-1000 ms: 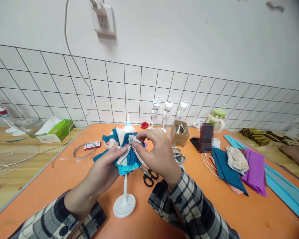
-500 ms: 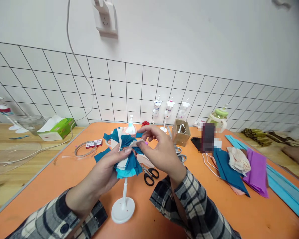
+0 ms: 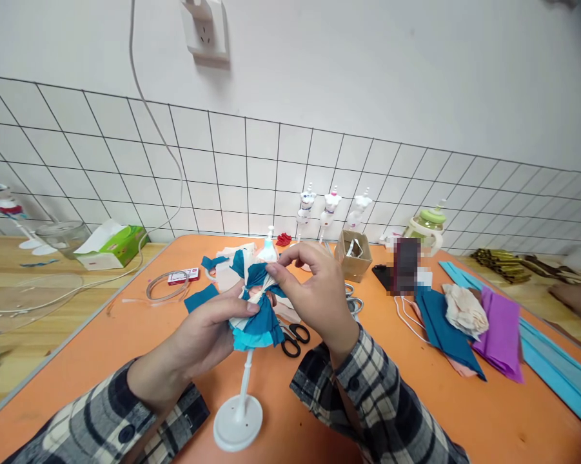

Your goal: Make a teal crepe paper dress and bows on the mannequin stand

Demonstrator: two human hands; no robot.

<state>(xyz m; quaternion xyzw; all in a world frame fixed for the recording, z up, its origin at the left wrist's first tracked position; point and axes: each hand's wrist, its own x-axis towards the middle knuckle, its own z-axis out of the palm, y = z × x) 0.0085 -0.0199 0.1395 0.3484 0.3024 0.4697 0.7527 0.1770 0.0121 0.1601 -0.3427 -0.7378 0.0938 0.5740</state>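
Observation:
A small white dress form point(image 3: 269, 248) leans to the right on its round base point(image 3: 237, 425). Around it is a skirt point(image 3: 261, 322) of dark blue, cream and light blue layers that look like crepe paper. My left hand point(image 3: 198, 332) is closed around the skirt from the left, with the thumb pressed on the front below the waist. My right hand point(image 3: 319, 296) pinches a cream and blue paper strip point(image 3: 267, 281) at the waist between thumb and forefinger. Beneath the right hand lie black-handled scissors point(image 3: 295, 339), their blades partly hidden.
Behind stand three small dress forms point(image 3: 331, 205) and a cardboard box point(image 3: 353, 254). Folded blue paper point(image 3: 445, 328) and purple paper point(image 3: 499, 332) lie right. At left are a coiled clear tube point(image 3: 167, 288), a red-white box point(image 3: 184, 276) and a tissue box point(image 3: 118, 245).
The dress form has tilted, its top moving right. My right thumb and forefinger have shifted slightly, and the strip between them now stands more upright. My left hand keeps its hold.

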